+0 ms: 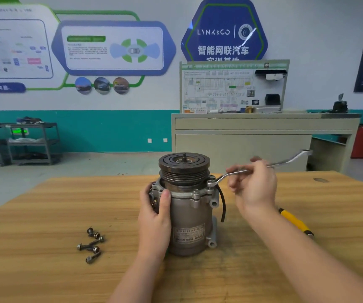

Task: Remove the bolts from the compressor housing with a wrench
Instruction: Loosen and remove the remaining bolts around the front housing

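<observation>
A grey compressor (pixel 190 217) stands upright on the wooden table (pixel 45 215), its dark pulley on top. My left hand (pixel 155 213) grips the housing's left side, thumb across the front below the flange. My right hand (pixel 253 184) pinches the middle of a silver ring wrench (pixel 285 161). The wrench's near ring end sits over a bolt (pixel 210 183) on the flange's right side; its far end points up and right. Several removed bolts (pixel 92 244) lie loose on the table left of the compressor.
A yellow-handled tool (pixel 295 223) lies on the table under my right forearm. A black cable (pixel 222 204) hangs down the compressor's right side. Beyond the table stand a beige cabinet (pixel 252 136) with a display board and dark shelf carts (pixel 23 143) at the left.
</observation>
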Action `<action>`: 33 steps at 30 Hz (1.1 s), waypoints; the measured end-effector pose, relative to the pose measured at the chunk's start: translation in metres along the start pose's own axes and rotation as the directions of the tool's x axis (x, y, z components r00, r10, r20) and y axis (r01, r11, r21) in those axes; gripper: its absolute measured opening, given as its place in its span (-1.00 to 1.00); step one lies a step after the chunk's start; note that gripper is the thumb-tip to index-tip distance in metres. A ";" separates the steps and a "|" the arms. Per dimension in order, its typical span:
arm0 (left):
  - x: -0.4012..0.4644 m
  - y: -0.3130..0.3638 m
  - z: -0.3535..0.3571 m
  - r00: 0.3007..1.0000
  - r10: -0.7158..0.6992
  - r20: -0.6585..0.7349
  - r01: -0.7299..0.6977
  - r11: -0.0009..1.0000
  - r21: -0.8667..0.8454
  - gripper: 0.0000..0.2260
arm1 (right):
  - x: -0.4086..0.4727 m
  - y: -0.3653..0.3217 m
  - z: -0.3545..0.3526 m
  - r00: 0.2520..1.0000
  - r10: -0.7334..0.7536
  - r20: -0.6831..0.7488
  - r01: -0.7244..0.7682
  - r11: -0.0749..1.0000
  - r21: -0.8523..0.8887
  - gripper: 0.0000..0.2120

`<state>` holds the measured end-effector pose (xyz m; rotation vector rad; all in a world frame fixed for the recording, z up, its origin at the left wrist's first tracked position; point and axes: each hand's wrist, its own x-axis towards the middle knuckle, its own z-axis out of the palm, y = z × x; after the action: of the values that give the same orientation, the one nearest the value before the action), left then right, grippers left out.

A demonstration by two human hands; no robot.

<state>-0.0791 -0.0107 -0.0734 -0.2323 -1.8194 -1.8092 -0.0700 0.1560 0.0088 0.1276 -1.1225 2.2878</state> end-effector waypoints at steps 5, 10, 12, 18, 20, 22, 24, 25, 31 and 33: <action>0.000 -0.002 0.000 1.000 0.001 -0.005 -0.001 1.000 0.000 -0.67 | 0.030 -0.011 0.008 0.864 0.490 0.119 -0.497 0.867 0.039 -0.83; 0.004 -0.005 0.002 0.999 0.026 -0.024 -0.026 1.000 0.004 -0.75 | 0.022 -0.028 0.000 0.988 0.058 0.141 -0.052 0.997 -0.050 -0.85; 0.004 -0.007 0.001 0.999 0.031 -0.028 -0.031 1.000 0.003 -0.73 | 0.010 -0.026 -0.003 0.971 -0.154 0.184 0.196 0.950 -0.243 -0.86; 0.003 -0.008 0.003 0.999 0.031 -0.031 -0.031 0.999 -0.010 -0.70 | -0.021 -0.010 -0.002 0.833 -0.421 0.361 0.543 0.747 -0.384 -0.73; 0.002 -0.008 0.003 0.999 0.035 -0.034 -0.036 0.999 -0.013 -0.65 | -0.031 -0.006 -0.005 0.740 -0.495 0.456 0.665 0.642 -0.383 -0.77; 0.002 -0.008 0.003 0.998 0.046 -0.045 -0.047 0.999 -0.015 -0.59 | -0.042 -0.002 -0.012 0.573 -0.534 0.622 0.817 0.436 -0.378 -0.95; 0.002 -0.007 0.004 0.998 0.045 -0.049 -0.045 0.999 -0.003 -0.55 | -0.048 0.006 -0.023 0.405 -0.547 0.733 0.914 0.212 -0.346 -0.82; 0.002 -0.007 0.003 0.998 0.041 -0.049 -0.041 0.999 0.000 -0.57 | -0.050 0.009 -0.026 0.398 -0.566 0.722 0.917 0.223 -0.331 -0.85; 0.003 -0.009 0.003 0.999 0.021 -0.037 -0.022 1.000 -0.006 -0.59 | -0.022 0.003 -0.006 0.964 -0.267 -0.006 0.265 0.957 -0.117 -0.87; 0.003 -0.009 0.002 0.999 0.019 -0.044 -0.019 1.000 -0.014 -0.62 | 0.002 0.001 0.003 0.994 0.046 -0.101 -0.048 0.999 -0.017 -0.85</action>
<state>-0.0869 -0.0099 -0.0796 -0.2125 -1.7690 -1.8005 -0.0728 0.1546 0.0108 -0.0216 -1.1067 2.2968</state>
